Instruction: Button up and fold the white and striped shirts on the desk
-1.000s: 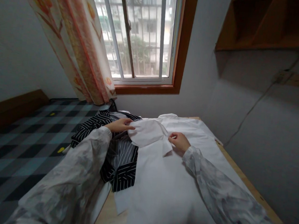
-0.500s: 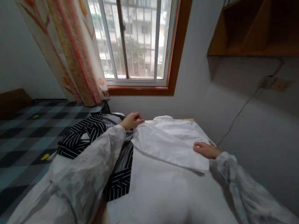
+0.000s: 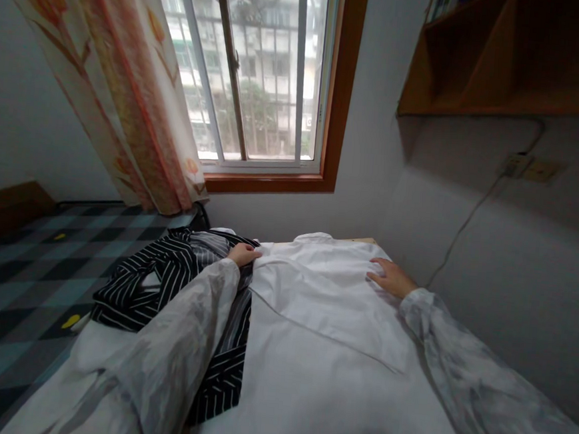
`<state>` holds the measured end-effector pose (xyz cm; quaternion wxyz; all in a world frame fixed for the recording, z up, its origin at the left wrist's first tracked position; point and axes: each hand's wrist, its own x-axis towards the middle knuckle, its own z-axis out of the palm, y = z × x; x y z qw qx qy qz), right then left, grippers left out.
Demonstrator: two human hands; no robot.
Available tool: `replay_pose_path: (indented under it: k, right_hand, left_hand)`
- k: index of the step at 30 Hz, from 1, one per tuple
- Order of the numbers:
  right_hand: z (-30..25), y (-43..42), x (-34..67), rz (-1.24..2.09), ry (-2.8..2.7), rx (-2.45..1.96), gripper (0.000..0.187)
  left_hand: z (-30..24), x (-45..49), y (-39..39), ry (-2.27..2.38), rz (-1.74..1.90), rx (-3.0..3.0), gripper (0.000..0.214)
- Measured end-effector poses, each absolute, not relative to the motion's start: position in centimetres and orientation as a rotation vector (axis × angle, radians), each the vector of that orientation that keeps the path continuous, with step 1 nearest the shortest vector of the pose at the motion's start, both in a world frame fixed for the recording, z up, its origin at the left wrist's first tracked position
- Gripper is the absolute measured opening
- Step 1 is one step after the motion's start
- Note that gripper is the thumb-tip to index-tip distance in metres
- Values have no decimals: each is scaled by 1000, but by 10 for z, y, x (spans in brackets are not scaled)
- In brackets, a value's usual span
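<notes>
A white shirt (image 3: 327, 374) lies spread out before me, one white flap of it (image 3: 332, 307) folded across its upper part. At its far left edge my left hand (image 3: 243, 254) pinches the cloth between thumb and fingers. My right hand (image 3: 392, 277) rests on the upper right of the shirt, fingers apart. Close to my left forearm is a black garment with white stripes (image 3: 152, 273), bunched up and partly under the white shirt.
To the left is a bed with a checked cover (image 3: 19, 276). A flowered curtain (image 3: 123, 97) hangs by the window (image 3: 260, 74). A wooden shelf (image 3: 461, 70) juts from the right wall, above a socket (image 3: 517, 165) with a cable (image 3: 464, 224).
My right hand has moved up the shirt and its fingers have spread. The left hand has shifted slightly left and lower, still on the cloth. The folded flap lies flatter.
</notes>
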<state>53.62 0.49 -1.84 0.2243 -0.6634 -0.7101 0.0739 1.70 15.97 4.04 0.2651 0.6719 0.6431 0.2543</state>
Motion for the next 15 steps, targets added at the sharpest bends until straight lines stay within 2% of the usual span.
replay_pose_path:
  k: [5,11,15]
  right_hand:
    - [-49,34,508,237,-2111,-1979,78]
    - [-62,69,503,223,-2103,-2174,83]
    - [-59,91,503,221,-2107,-2194,83]
  left_hand:
    - [42,32,163,1938,540,1999,19]
    - [48,46,171,2098,518,2098,33]
    - [47,53,185,2124,708,1974,37]
